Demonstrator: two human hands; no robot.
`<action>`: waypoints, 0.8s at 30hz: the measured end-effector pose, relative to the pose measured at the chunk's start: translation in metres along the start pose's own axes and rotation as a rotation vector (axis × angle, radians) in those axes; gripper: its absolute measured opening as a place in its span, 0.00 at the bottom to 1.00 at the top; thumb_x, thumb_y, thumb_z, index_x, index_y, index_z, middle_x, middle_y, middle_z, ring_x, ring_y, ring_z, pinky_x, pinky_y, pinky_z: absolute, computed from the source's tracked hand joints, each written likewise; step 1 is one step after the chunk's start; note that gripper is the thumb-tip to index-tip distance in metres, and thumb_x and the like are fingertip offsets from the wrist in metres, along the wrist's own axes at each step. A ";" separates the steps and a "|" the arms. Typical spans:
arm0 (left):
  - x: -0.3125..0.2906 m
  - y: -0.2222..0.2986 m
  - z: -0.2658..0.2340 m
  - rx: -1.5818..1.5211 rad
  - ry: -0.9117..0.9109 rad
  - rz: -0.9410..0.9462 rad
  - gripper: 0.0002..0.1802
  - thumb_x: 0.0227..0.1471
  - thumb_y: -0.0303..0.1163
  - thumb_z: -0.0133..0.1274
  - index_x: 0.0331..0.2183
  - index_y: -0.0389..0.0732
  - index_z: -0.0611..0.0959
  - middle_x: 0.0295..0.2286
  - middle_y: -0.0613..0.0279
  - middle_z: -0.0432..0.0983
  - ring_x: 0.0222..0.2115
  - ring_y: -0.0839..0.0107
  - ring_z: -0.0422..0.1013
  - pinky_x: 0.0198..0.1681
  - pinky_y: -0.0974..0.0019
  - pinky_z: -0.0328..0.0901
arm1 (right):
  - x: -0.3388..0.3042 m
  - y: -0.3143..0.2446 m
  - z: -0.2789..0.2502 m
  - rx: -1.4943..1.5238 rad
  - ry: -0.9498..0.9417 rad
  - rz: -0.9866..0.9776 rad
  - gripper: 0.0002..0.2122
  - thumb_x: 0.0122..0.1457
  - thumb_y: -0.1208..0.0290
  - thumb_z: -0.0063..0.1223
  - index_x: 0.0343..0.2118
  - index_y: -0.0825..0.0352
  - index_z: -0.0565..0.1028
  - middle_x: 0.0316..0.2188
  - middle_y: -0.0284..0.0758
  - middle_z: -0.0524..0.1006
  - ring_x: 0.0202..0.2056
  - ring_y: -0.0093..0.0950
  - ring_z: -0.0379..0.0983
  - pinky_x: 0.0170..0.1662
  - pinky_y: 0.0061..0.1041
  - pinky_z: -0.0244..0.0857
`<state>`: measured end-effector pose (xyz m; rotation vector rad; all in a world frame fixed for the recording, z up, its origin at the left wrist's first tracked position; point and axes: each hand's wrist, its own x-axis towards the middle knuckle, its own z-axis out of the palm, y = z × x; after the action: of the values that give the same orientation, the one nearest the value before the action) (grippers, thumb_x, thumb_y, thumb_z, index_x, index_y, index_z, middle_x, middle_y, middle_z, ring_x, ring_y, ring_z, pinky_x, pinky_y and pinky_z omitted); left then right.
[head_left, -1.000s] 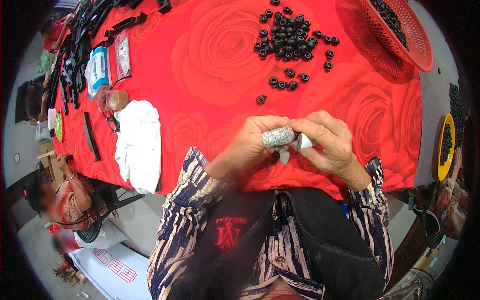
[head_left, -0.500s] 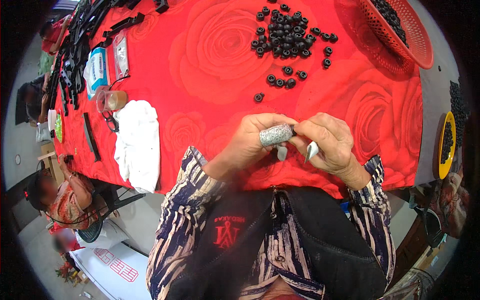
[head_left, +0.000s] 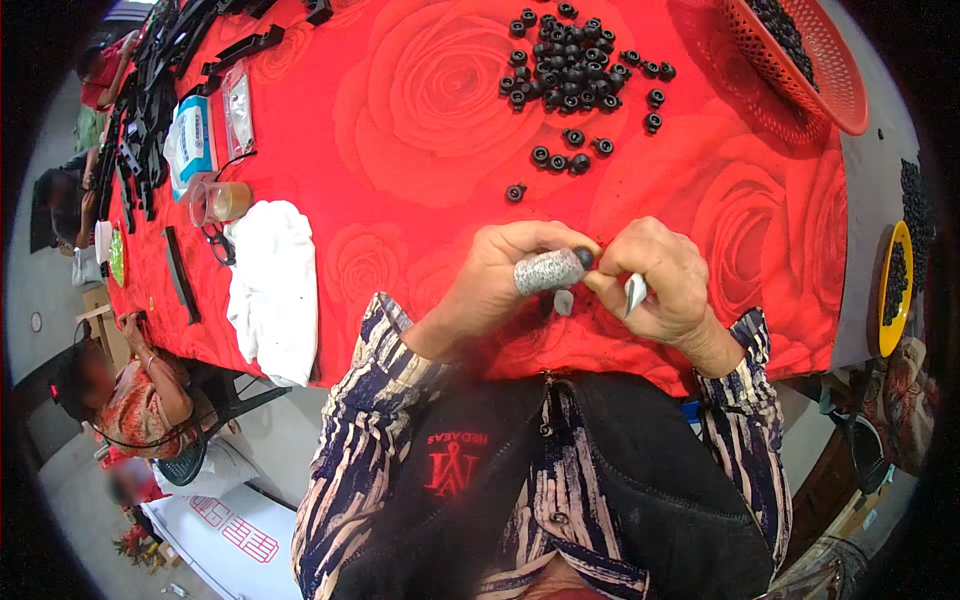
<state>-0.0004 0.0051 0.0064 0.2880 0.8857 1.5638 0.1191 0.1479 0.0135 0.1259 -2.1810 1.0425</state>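
Note:
Just past the table's near edge, my left hand [head_left: 488, 275] is closed on a small round black plastic piece [head_left: 584, 256], pinched at the fingertips. A speckled grey wrap [head_left: 548, 272] covers one of its fingers. Below that finger a pale grey tip [head_left: 563, 302] shows; I cannot tell what it belongs to. My right hand [head_left: 660, 275] is closed close beside the black piece, fingertips near it. A pale, pointed, blade-like piece [head_left: 636, 290] sticks out from its curled fingers. Ahead lies a loose pile of similar black pieces [head_left: 565, 70], several apart from it.
A red basket [head_left: 840, 90] of black pieces stands far right, a yellow plate [head_left: 901, 240] with more beside the table. On the left are a white cloth [head_left: 272, 290], a plastic cup [head_left: 235, 200], a tissue pack [head_left: 195, 140] and black strips [head_left: 150, 110]. Other people sit at left.
The black piece now shows more fully at the left fingertips. My right hand has drawn slightly to the right, and its fingertips have shifted off the piece.

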 end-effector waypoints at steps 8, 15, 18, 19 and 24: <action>0.005 -0.006 -0.007 0.865 0.106 0.721 0.17 0.38 0.21 0.61 0.36 0.36 0.80 0.28 0.60 0.75 0.29 0.74 0.71 0.28 0.73 0.66 | 0.005 -0.010 -0.004 0.184 -0.078 0.402 0.10 0.44 0.79 0.58 0.30 0.70 0.72 0.20 0.34 0.69 0.20 0.25 0.66 0.23 0.22 0.59; 0.003 -0.006 0.001 1.071 0.110 0.838 0.15 0.40 0.21 0.60 0.36 0.38 0.80 0.28 0.61 0.74 0.29 0.76 0.71 0.28 0.74 0.66 | 0.005 -0.015 -0.003 0.241 -0.117 0.689 0.09 0.45 0.77 0.58 0.30 0.69 0.73 0.20 0.33 0.69 0.21 0.23 0.66 0.25 0.22 0.59; 0.001 0.002 0.007 0.555 0.129 0.383 0.12 0.44 0.22 0.58 0.35 0.36 0.79 0.29 0.63 0.75 0.29 0.78 0.71 0.28 0.75 0.67 | 0.004 -0.005 -0.009 0.187 -0.154 0.514 0.10 0.43 0.78 0.59 0.31 0.69 0.73 0.20 0.34 0.69 0.21 0.25 0.67 0.24 0.23 0.59; 0.000 0.005 0.007 0.135 0.165 0.082 0.11 0.46 0.23 0.57 0.35 0.34 0.79 0.29 0.63 0.75 0.28 0.79 0.71 0.28 0.76 0.67 | 0.004 -0.003 -0.010 0.166 -0.181 0.359 0.11 0.42 0.78 0.60 0.31 0.69 0.73 0.20 0.34 0.69 0.21 0.26 0.67 0.23 0.23 0.59; 0.002 0.012 -0.006 0.150 0.006 -0.173 0.11 0.47 0.25 0.56 0.35 0.31 0.78 0.25 0.61 0.76 0.21 0.80 0.71 0.23 0.78 0.66 | -0.001 0.000 -0.007 0.151 -0.229 0.192 0.14 0.38 0.78 0.60 0.32 0.69 0.74 0.19 0.34 0.69 0.18 0.30 0.67 0.19 0.27 0.59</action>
<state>-0.0134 0.0055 0.0100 0.3050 1.0077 1.3418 0.1239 0.1528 0.0158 0.1106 -2.3523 1.3589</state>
